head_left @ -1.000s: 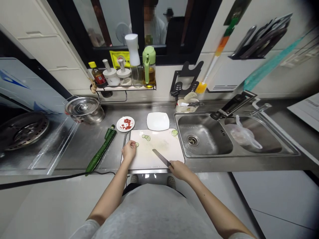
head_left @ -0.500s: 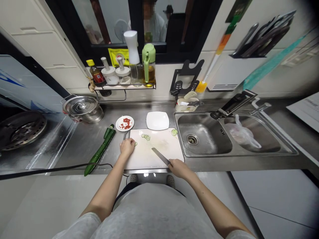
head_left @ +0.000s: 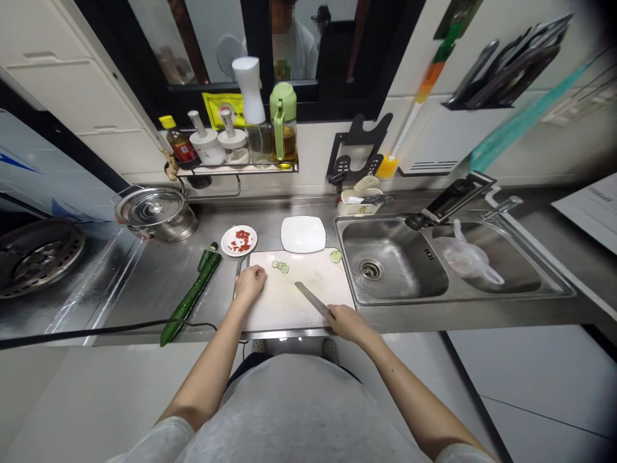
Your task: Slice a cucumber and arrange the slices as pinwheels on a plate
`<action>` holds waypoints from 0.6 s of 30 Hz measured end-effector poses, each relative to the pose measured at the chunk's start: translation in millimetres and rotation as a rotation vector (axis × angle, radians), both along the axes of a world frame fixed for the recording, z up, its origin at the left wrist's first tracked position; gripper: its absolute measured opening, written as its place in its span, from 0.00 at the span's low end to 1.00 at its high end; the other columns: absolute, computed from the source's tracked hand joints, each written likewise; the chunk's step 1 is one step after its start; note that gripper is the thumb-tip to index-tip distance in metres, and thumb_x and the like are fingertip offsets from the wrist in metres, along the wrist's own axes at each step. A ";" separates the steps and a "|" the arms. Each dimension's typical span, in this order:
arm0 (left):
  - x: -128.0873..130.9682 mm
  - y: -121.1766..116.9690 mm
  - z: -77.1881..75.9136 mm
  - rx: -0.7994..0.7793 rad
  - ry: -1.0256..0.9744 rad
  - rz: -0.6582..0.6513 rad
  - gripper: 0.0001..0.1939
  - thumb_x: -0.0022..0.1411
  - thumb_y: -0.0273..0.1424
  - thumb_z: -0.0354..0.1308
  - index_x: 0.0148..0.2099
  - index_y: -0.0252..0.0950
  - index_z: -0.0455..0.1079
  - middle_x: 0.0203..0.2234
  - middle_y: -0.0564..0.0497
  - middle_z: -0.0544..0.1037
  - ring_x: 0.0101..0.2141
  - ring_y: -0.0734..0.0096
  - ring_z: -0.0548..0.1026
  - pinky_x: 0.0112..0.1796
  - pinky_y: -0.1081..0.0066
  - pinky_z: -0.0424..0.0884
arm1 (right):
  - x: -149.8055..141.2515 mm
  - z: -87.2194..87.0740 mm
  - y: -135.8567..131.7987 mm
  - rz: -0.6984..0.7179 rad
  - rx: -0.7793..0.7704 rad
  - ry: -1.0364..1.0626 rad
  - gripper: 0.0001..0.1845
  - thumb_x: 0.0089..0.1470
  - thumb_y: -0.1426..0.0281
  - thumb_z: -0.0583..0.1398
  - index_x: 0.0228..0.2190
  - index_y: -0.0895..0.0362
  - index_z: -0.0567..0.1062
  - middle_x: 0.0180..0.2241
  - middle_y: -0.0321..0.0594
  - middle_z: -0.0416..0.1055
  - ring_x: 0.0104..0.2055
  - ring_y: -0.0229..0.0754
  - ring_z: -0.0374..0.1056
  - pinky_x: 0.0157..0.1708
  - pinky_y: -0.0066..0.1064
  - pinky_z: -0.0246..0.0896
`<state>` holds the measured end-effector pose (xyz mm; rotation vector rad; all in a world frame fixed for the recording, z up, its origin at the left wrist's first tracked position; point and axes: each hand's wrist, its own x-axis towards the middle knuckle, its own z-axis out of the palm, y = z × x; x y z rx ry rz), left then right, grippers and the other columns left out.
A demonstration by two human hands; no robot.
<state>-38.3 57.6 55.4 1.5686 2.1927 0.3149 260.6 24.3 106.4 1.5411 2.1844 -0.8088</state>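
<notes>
Clasped in the right hand (head_left: pixel 348 323), the knife (head_left: pixel 312 298) slants over the board (head_left: pixel 284 310), slices (head_left: pixel 285 268) just beyond its tip; the left hand (head_left: pixel 249 283) is curled, and I can't tell whether it pinches anything. A lid (head_left: pixel 159 201) hides what the pot (head_left: pixel 180 227) holds. Red bits (head_left: pixel 243 236) dot the round plate (head_left: pixel 226 244); a cucumber (head_left: pixel 191 301) lies on the steel counter (head_left: pixel 139 283), left of the board.

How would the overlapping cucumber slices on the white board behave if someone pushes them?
The cucumber slices would probably slide rather than roll, because they lie flat on the cutting board. They might spread apart, since they overlap in a short row. Looking thin, they are likely light and bendable.
</notes>
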 end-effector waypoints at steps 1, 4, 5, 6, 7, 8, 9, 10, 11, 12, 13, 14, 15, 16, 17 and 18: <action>7.3 4.2 0.0 0.032 -0.015 -0.020 0.13 0.61 0.36 0.54 0.46 0.42 0.74 0.41 0.48 0.78 0.43 0.62 0.74 0.45 0.65 0.65 | -0.1 -0.1 0.6 -0.005 0.001 -0.005 0.15 0.60 0.68 0.50 0.40 0.59 0.74 0.41 0.51 0.75 0.44 0.48 0.71 0.33 0.30 0.53; 30.6 14.3 -1.5 0.091 -0.032 -0.087 0.14 0.63 0.34 0.53 0.49 0.42 0.73 0.42 0.47 0.76 0.45 0.63 0.73 0.47 0.65 0.64 | 0.5 1.2 1.5 -0.017 0.002 -0.014 0.16 0.60 0.68 0.50 0.41 0.59 0.74 0.41 0.51 0.75 0.44 0.47 0.70 0.34 0.30 0.54; 37.4 16.6 -2.2 0.094 -0.027 -0.104 0.14 0.63 0.34 0.52 0.50 0.42 0.72 0.43 0.47 0.76 0.46 0.62 0.72 0.48 0.64 0.63 | 1.2 2.1 1.5 -0.022 0.000 -0.014 0.16 0.60 0.68 0.49 0.41 0.59 0.74 0.41 0.50 0.75 0.44 0.47 0.70 0.34 0.30 0.54; 43.1 18.3 -2.9 0.091 -0.019 -0.117 0.14 0.64 0.34 0.52 0.50 0.42 0.72 0.43 0.47 0.76 0.47 0.61 0.72 0.48 0.64 0.63 | 2.1 2.9 1.2 -0.028 -0.002 -0.014 0.16 0.60 0.68 0.49 0.41 0.58 0.75 0.41 0.50 0.75 0.44 0.47 0.70 0.34 0.29 0.54; 47.6 19.7 -3.7 0.083 -0.010 -0.129 0.14 0.64 0.34 0.51 0.50 0.42 0.72 0.44 0.46 0.75 0.47 0.61 0.72 0.48 0.63 0.62 | 3.1 3.7 0.7 -0.035 -0.004 -0.013 0.16 0.61 0.68 0.49 0.41 0.58 0.75 0.41 0.49 0.75 0.44 0.47 0.70 0.35 0.29 0.54; 50.8 20.9 -4.4 0.071 -0.002 -0.138 0.14 0.64 0.34 0.51 0.51 0.42 0.72 0.44 0.46 0.75 0.47 0.61 0.71 0.48 0.63 0.62 | 4.2 4.2 0.0 -0.041 -0.004 -0.012 0.16 0.61 0.67 0.49 0.41 0.58 0.75 0.41 0.49 0.75 0.44 0.47 0.70 0.35 0.29 0.54; 53.0 21.9 -5.1 0.059 0.006 -0.147 0.15 0.65 0.33 0.51 0.51 0.42 0.72 0.44 0.46 0.75 0.47 0.61 0.71 0.48 0.63 0.62 | 5.4 4.5 -0.8 -0.048 -0.005 -0.011 0.16 0.61 0.67 0.49 0.40 0.58 0.75 0.41 0.49 0.75 0.44 0.46 0.70 0.35 0.29 0.54; 54.4 22.9 -5.7 0.049 0.014 -0.155 0.15 0.65 0.33 0.51 0.51 0.42 0.72 0.44 0.46 0.75 0.47 0.61 0.71 0.48 0.63 0.61 | 6.5 4.4 -1.7 -0.052 -0.006 -0.009 0.16 0.61 0.66 0.49 0.40 0.58 0.75 0.41 0.49 0.75 0.44 0.46 0.70 0.35 0.29 0.54; 55.1 23.8 -6.4 0.041 0.024 -0.161 0.14 0.65 0.33 0.51 0.51 0.42 0.72 0.44 0.46 0.75 0.47 0.60 0.71 0.48 0.63 0.61 | 7.5 4.1 -2.7 -0.054 -0.006 -0.004 0.16 0.61 0.67 0.49 0.40 0.58 0.75 0.41 0.49 0.75 0.44 0.46 0.70 0.35 0.29 0.54; 55.4 24.8 -7.1 0.035 0.033 -0.167 0.14 0.65 0.32 0.51 0.50 0.42 0.72 0.44 0.46 0.75 0.47 0.60 0.71 0.48 0.63 0.61 | 8.3 3.6 -3.7 -0.056 -0.004 0.001 0.16 0.61 0.67 0.49 0.40 0.58 0.75 0.40 0.49 0.75 0.44 0.46 0.70 0.35 0.29 0.54; 55.5 25.8 -7.7 0.032 0.042 -0.170 0.14 0.64 0.31 0.51 0.50 0.42 0.72 0.44 0.46 0.75 0.47 0.60 0.71 0.48 0.63 0.61 | 8.9 3.1 -4.7 -0.057 -0.002 0.006 0.16 0.61 0.67 0.49 0.40 0.58 0.75 0.40 0.49 0.75 0.44 0.46 0.70 0.36 0.29 0.55; 55.6 26.8 -8.3 0.032 0.050 -0.173 0.14 0.64 0.31 0.51 0.50 0.42 0.72 0.44 0.46 0.75 0.47 0.60 0.71 0.48 0.63 0.61 | 9.2 2.6 -5.5 -0.059 0.000 0.009 0.16 0.61 0.68 0.49 0.40 0.58 0.75 0.41 0.49 0.75 0.44 0.46 0.70 0.36 0.29 0.55; 55.8 27.8 -8.7 0.035 0.056 -0.176 0.14 0.64 0.30 0.51 0.50 0.42 0.71 0.44 0.46 0.75 0.47 0.60 0.71 0.48 0.63 0.61 | 9.4 2.3 -6.2 -0.063 0.002 0.008 0.16 0.61 0.68 0.49 0.41 0.58 0.75 0.41 0.49 0.75 0.44 0.46 0.70 0.36 0.29 0.55; 56.2 28.6 -8.9 0.039 0.059 -0.180 0.14 0.64 0.30 0.51 0.50 0.42 0.71 0.45 0.46 0.74 0.47 0.60 0.71 0.48 0.63 0.61 | 9.4 2.3 -6.8 -0.067 0.003 0.007 0.16 0.61 0.68 0.49 0.41 0.58 0.75 0.41 0.49 0.75 0.45 0.46 0.70 0.37 0.29 0.55; 56.7 29.3 -9.0 0.041 0.060 -0.185 0.14 0.63 0.29 0.50 0.50 0.42 0.71 0.45 0.46 0.74 0.47 0.60 0.71 0.47 0.63 0.61 | 9.3 2.5 -7.1 -0.071 0.003 0.003 0.16 0.61 0.68 0.49 0.41 0.58 0.75 0.42 0.49 0.75 0.45 0.46 0.70 0.37 0.29 0.55; 57.3 29.7 -8.8 0.043 0.061 -0.190 0.14 0.63 0.29 0.50 0.49 0.42 0.71 0.45 0.46 0.74 0.47 0.60 0.71 0.47 0.63 0.61 | 9.1 3.1 -7.3 -0.073 0.003 0.001 0.17 0.61 0.68 0.49 0.41 0.58 0.75 0.42 0.49 0.75 0.45 0.46 0.70 0.37 0.29 0.55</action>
